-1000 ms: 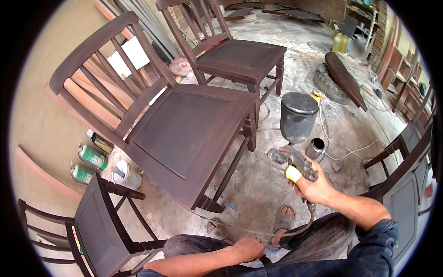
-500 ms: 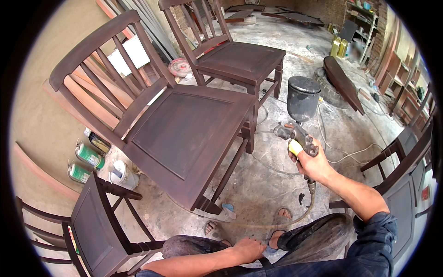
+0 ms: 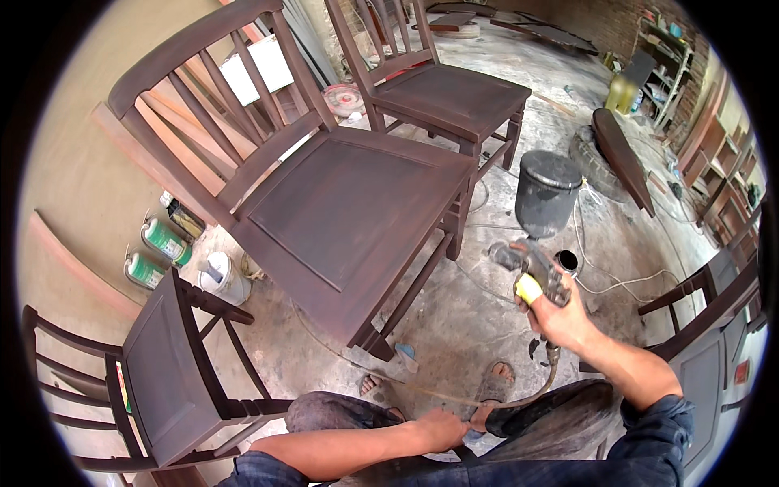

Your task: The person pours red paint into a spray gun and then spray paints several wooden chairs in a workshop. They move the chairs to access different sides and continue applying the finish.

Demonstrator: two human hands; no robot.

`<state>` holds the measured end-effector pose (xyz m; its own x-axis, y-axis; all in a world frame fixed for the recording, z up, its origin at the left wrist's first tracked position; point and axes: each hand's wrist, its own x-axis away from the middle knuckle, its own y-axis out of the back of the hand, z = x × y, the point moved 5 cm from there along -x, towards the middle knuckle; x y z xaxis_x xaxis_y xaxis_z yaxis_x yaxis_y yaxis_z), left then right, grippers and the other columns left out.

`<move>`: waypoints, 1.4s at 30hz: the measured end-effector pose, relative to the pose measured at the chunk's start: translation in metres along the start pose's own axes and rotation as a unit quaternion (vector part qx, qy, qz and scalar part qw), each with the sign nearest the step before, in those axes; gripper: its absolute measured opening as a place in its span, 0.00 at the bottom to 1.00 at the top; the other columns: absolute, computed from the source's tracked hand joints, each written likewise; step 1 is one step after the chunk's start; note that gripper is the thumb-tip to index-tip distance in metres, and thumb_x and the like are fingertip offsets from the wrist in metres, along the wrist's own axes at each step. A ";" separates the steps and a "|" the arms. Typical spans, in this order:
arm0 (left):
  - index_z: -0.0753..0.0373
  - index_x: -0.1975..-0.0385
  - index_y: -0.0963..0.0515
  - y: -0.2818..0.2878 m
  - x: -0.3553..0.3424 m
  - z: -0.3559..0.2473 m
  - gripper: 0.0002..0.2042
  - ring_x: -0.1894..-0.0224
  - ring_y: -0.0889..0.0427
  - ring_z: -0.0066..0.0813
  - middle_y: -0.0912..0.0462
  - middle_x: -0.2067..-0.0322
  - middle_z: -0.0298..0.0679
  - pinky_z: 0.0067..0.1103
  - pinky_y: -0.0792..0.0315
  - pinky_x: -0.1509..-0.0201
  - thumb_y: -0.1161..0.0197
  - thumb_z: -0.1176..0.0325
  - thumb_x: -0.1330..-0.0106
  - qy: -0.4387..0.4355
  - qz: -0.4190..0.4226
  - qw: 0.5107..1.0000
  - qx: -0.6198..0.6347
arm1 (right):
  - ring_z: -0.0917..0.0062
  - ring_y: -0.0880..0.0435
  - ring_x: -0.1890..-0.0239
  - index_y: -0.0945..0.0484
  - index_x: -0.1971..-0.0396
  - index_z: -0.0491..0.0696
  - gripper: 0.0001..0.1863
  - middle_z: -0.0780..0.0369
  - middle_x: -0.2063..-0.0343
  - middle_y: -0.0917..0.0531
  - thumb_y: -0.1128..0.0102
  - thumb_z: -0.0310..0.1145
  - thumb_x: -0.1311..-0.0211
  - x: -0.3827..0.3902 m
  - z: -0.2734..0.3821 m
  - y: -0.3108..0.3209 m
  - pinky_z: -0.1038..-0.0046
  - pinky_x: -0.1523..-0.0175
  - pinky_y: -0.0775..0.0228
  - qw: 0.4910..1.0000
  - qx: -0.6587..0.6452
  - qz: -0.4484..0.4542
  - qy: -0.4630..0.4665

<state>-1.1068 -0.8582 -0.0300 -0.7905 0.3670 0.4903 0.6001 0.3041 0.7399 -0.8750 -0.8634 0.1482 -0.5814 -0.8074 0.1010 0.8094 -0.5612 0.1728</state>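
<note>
My right hand (image 3: 561,318) grips a grey paint spray gun (image 3: 531,268) with a yellow pad at its handle, held in the air to the right of a large dark brown wooden chair (image 3: 341,213). The gun's nozzle points left toward the chair's front corner. A hose (image 3: 454,394) runs from the gun's base down past my feet. My left hand (image 3: 438,426) rests on my knee near that hose, fingers curled; whether it holds the hose is unclear.
A second dark chair (image 3: 445,91) stands behind the first, and a third chair (image 3: 166,380) stands at lower left. A grey lidded bucket (image 3: 545,191) and a small open can (image 3: 566,260) sit beyond the gun. Green spray cans (image 3: 162,242) and a white tub (image 3: 219,276) lie at left. More chairs (image 3: 714,325) stand at right.
My right hand has lifted the spray gun up and leftward, closer to the big chair. The view has tilted slightly; my left hand stays on my knee.
</note>
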 end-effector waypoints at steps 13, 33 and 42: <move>0.61 0.57 0.20 -0.025 -0.010 -0.001 0.15 0.53 0.17 0.43 0.15 0.61 0.44 0.35 0.24 0.52 0.36 0.58 0.38 0.036 0.015 0.999 0.009 | 0.79 0.24 0.46 0.27 0.44 0.40 0.21 0.55 0.45 0.22 0.40 0.22 0.38 0.073 -0.004 -0.050 0.75 0.40 0.34 0.994 -0.003 0.105 0.030; 0.60 0.64 0.13 -0.031 0.002 -0.017 0.10 0.58 0.12 0.42 0.12 0.63 0.43 0.36 0.21 0.59 0.41 0.67 0.37 0.005 -0.015 1.000 -0.001 | 0.63 0.25 0.38 0.26 0.48 0.37 0.18 0.48 0.40 0.25 0.41 0.22 0.39 0.095 0.003 -0.075 0.68 0.36 0.36 0.991 0.031 0.126 0.040; 0.62 0.64 0.13 -0.033 0.006 -0.017 0.10 0.57 0.13 0.42 0.12 0.62 0.44 0.37 0.20 0.59 0.41 0.67 0.37 -0.009 -0.003 1.000 0.018 | 0.65 0.20 0.42 0.28 0.44 0.33 0.24 0.49 0.41 0.23 0.39 0.22 0.42 0.115 0.001 -0.102 0.69 0.37 0.33 0.949 0.066 0.227 0.207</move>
<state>-1.1333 -0.8810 -0.0435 -0.7919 0.3803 0.4778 0.5999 0.3384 0.7250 -1.0247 -0.8986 0.1434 -0.0696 -0.9783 -0.1949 0.9358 -0.1317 0.3271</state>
